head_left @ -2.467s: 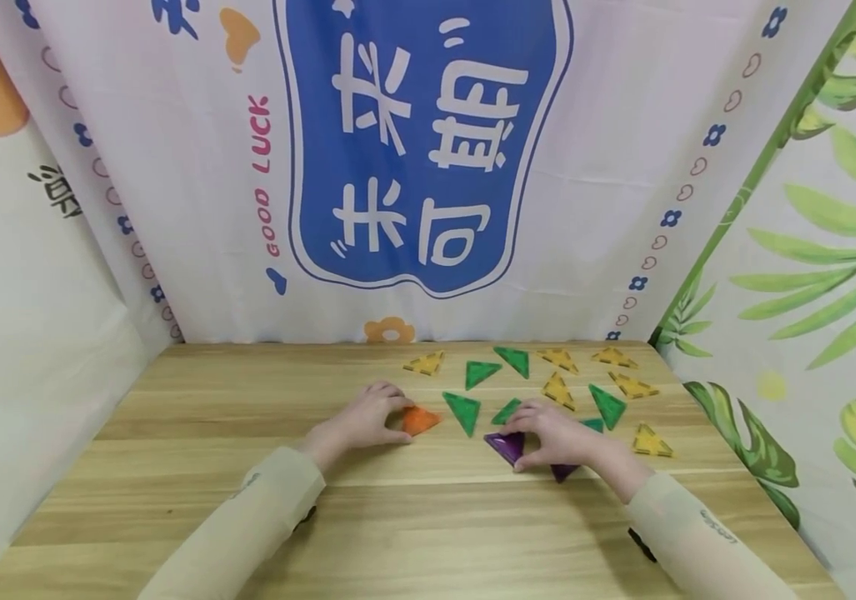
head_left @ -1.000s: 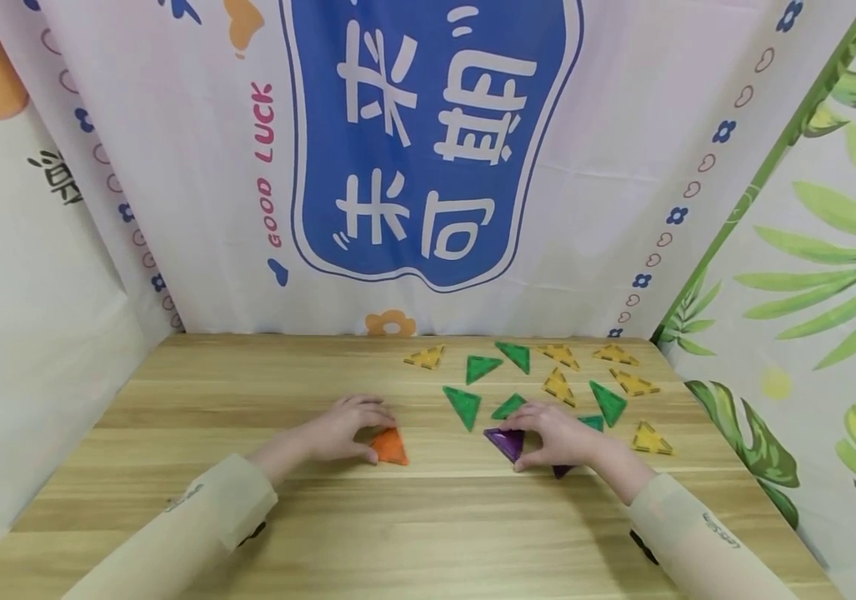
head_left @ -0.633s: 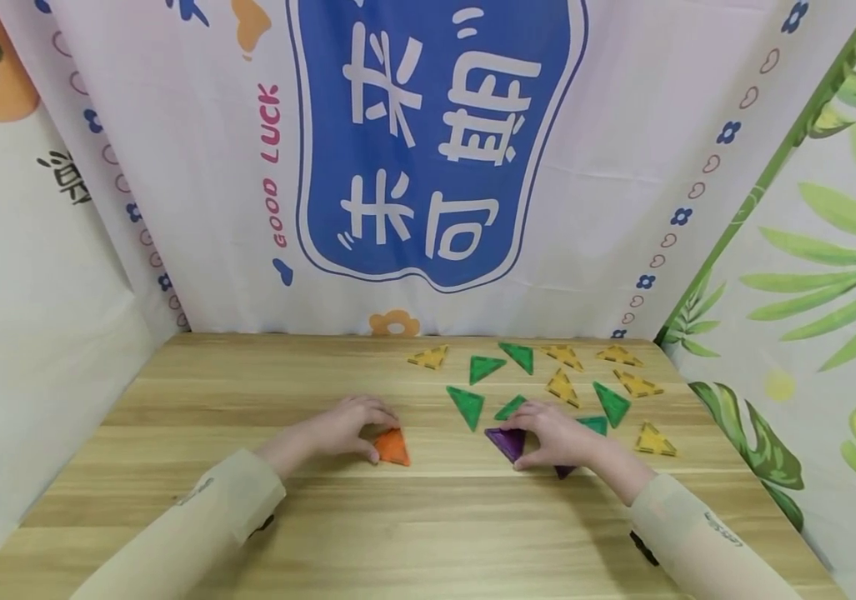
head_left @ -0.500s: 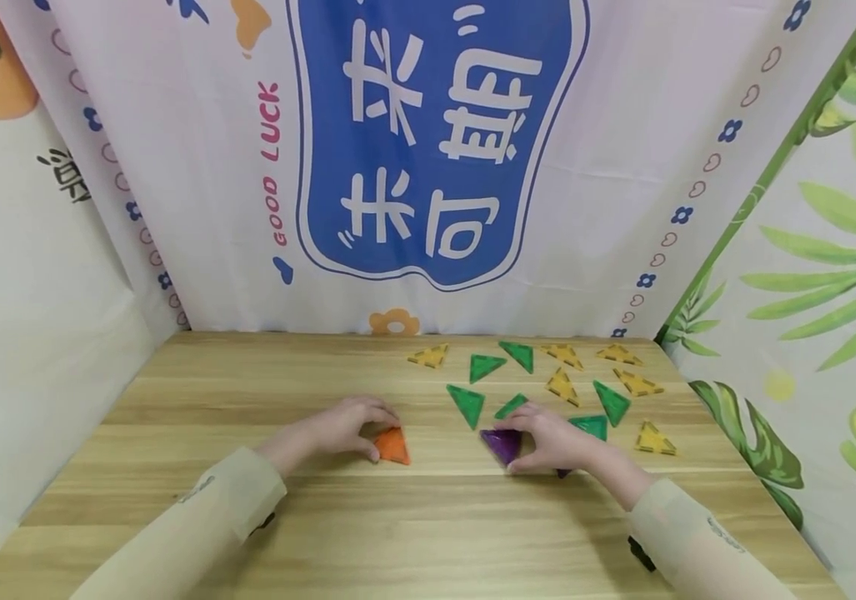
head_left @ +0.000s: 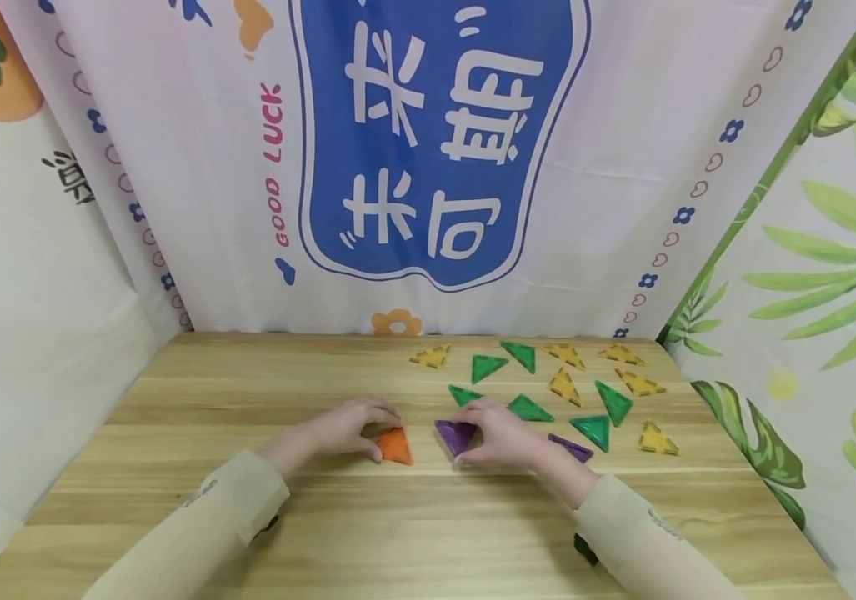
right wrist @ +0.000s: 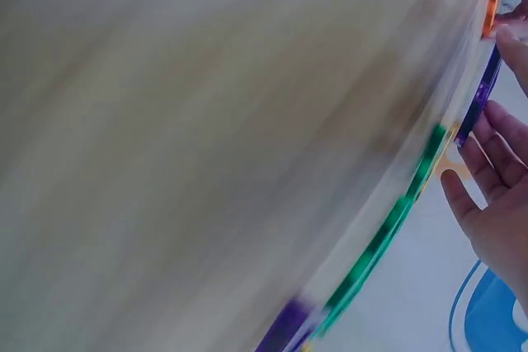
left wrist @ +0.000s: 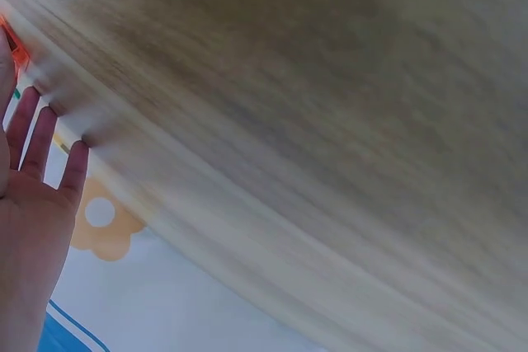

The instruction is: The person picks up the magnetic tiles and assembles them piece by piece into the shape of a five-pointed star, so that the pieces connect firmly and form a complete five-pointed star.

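Purple tile (head_left: 452, 435) and orange tile (head_left: 395, 447), both triangular, are just apart below the frame's centre, and we trace two pale sleeves up to them from the bottom edge. The left sleeve (head_left: 210, 517) slants in from the lower left, the right sleeve (head_left: 645, 533) from the lower right, so the forearms lean toward each other. Over the wooden table (head_left: 397, 533) we see the left hand (head_left: 341, 427) arched, pinching the orange tile between thumb and finger; in the left wrist view its other fingers stretch out, spread apart. The right hand (head_left: 506, 437) bends in from the other side, thumb nearer us, fingers beyond, with the purple tile gripped between them. Right of that hand we find a second purple tile (head_left: 571, 448) lying flat. Green tiles (head_left: 528, 408) and yellow tiles (head_left: 565, 387) lie scattered from the centre to the right, up toward the table's far edge; the right hand partly covers one green piece. Behind, we see a white curtain (head_left: 232, 275) with a blue panel (head_left: 326, 167), upper centre, and leaf-printed cloth (head_left: 840, 200) along the right.
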{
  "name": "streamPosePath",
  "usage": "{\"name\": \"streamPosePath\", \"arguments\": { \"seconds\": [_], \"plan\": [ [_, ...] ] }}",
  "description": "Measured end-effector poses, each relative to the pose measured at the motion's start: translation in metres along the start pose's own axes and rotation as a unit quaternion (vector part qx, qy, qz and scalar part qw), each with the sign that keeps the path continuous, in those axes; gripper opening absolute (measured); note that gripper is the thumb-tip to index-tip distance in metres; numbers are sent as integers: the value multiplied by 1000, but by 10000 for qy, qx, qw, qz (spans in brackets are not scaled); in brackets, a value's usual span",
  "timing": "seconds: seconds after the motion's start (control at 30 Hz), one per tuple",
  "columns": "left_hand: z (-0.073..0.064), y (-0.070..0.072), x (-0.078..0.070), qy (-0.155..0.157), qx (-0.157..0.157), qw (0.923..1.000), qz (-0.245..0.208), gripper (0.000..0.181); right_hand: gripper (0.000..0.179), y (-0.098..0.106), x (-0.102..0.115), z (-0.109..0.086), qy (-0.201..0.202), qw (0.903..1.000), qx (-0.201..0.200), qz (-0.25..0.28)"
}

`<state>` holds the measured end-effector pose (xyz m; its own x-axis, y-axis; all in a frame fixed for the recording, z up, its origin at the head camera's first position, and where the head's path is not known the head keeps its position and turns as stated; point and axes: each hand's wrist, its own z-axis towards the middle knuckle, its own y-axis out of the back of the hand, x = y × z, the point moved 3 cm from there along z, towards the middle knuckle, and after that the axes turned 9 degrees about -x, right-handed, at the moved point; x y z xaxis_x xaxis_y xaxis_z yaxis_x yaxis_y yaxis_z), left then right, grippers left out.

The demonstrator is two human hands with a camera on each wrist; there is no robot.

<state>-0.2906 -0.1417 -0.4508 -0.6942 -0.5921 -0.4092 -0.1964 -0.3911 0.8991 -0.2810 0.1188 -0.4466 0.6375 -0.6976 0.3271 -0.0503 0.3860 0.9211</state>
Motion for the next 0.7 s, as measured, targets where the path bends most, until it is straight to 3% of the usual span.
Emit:
{"name": "streamPosePath", "arguments": {
  "seconds": [0.43, 0.7],
  "plan": [
    [-1, -7, 3, 105, -230, 9995, 178, 61, 63, -21, 22, 33, -134, 9997, 216, -31],
    [-1, -5, -1, 133, -359, 9992, 129, 59, 60, -23, 26, 43, 45, 9996, 289, 27]
  ]
}}
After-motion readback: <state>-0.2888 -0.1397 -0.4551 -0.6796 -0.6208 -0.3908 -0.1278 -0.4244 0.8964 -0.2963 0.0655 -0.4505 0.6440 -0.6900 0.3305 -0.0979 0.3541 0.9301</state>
